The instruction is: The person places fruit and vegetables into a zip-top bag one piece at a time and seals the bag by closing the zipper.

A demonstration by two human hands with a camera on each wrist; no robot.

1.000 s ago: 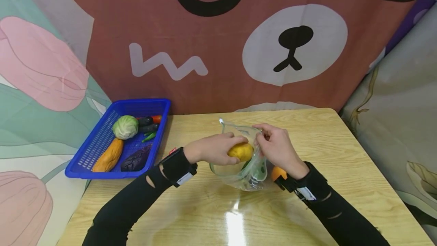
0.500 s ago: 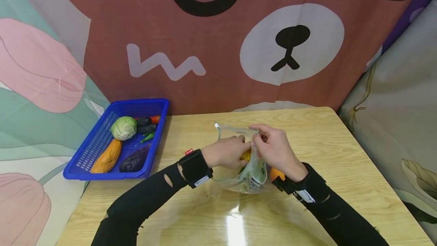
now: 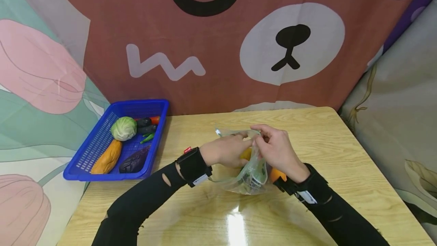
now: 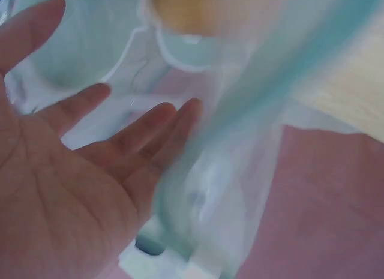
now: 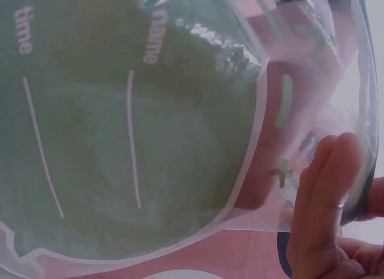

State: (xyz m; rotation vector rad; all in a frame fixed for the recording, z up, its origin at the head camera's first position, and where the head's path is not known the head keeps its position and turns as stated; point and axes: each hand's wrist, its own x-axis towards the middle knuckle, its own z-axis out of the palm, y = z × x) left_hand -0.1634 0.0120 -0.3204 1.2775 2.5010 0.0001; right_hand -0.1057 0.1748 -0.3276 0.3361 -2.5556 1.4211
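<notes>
A clear zip bag [image 3: 252,179] with a green printed panel stands on the table, its mouth turned up. My right hand [image 3: 278,149] pinches its rim; the right wrist view shows that hand's fingers [image 5: 327,195] at the bag's edge beside a "name" and "time" label. My left hand [image 3: 227,150] reaches into the mouth. Its fingers are spread and loose in the left wrist view, with no object between them. A yellow fruit [image 3: 246,154], perhaps a lemon, lies in the bag below that hand, partly hidden. Something dark green sits under it.
A blue basket [image 3: 73,170] at the left holds a cabbage [image 3: 123,128], a yellow-orange squash-like vegetable [image 3: 107,157], a dark purple vegetable [image 3: 134,159], green peppers [image 3: 147,138] and other produce. An orange round fruit [image 3: 277,174] lies by my right wrist.
My left hand has carried the yellow fruit rightward into the bag and let it go. The right hand stays at the rim. The bag's slider end has dropped a little.
</notes>
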